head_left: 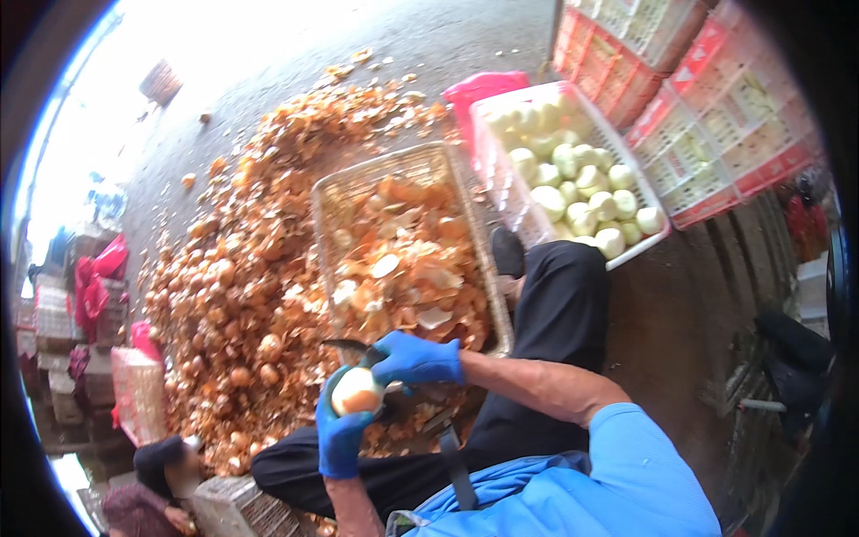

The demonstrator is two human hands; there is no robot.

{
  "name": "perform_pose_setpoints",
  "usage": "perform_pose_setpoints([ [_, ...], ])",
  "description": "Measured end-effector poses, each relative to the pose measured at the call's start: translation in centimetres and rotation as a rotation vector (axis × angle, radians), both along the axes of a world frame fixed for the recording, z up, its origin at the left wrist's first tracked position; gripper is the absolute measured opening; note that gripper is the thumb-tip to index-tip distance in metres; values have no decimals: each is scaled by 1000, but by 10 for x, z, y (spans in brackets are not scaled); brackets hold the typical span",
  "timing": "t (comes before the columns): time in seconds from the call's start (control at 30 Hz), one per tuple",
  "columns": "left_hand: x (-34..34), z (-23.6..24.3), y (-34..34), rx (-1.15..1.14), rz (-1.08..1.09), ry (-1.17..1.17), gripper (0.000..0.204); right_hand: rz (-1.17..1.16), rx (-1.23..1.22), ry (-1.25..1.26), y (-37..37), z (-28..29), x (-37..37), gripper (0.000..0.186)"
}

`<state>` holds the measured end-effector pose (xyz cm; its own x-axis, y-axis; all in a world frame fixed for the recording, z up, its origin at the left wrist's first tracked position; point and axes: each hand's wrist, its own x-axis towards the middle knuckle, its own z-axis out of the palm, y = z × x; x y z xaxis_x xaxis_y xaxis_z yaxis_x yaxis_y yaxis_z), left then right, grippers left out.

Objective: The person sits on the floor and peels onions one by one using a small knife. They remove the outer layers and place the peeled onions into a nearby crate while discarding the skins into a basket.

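In a blue glove, my left hand (342,440) is closed around an onion (357,392), pale and partly peeled with a brownish patch on its side. My right hand (419,358), gloved the same way, grips a small knife just above the onion; its dark curved blade (344,345) points left. Both hands are over the near end of a rectangular basket (499,309), which is full of brown onion skins (407,255) and scraps.
A heap of unpeeled onions and skins (237,309) spreads left of the basket. Peeled onions fill a white crate (658,237) at the right, near stacked red and white crates (707,134). Another person (143,506) sits at the lower left beside a grey crate (242,510).
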<state>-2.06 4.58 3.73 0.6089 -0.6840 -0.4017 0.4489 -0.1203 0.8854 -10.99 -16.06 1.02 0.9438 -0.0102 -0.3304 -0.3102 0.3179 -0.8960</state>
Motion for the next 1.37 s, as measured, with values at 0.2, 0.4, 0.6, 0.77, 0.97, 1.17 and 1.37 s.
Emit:
perform_pose_setpoints([
  [0.2,-8,1,-5,24,10,-1,84,15,51,-19,-2,-16,-1,36],
  [0.4,-9,12,-12,56,-2,-131,76,18,94,19,-7,1,0,35],
  [0.6,0,15,-4,81,4,-121,82,11,-31,-11,-1,10,12,21],
  [0.77,4,6,4,9,37,-81,78,-64,-264,-30,16,0,29,19],
  [0.97,6,21,-3,-128,148,51,76,-131,-151,-7,15,12,37,17],
  [1.17,19,-5,4,-299,132,111,74,-178,136,60,3,17,35,17],
  [1.37,20,-12,3,-331,108,60,81,-135,210,-40,0,1,31,15],
])
